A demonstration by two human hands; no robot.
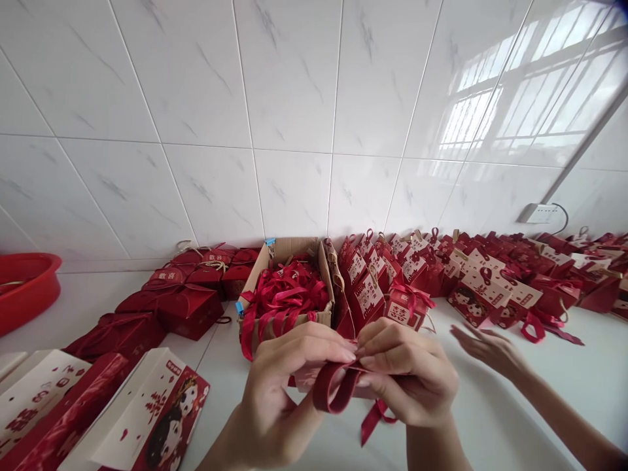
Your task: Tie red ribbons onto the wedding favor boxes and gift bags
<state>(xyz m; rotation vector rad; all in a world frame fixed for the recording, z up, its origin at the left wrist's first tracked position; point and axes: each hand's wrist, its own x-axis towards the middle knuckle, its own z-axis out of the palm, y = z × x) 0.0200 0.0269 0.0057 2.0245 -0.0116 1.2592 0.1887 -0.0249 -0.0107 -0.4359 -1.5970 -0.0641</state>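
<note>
In the middle foreground, my left hand and my right hand pinch the top of a small red-and-white gift box, fingertips nearly meeting. A dark red strap loop sticks out toward me between them. Below my right hand hangs a bright red ribbon end. My fingers cover most of the box, and what exactly each one grips is hidden. Just behind stands a cardboard carton full of loose red ribbons.
Another person's hand reaches in from the right. Rows of finished-looking gift boxes line the tiled wall on the right. Red boxes and flat-lying printed cartons occupy the left, beside a red basin. A socket strip is by the wall.
</note>
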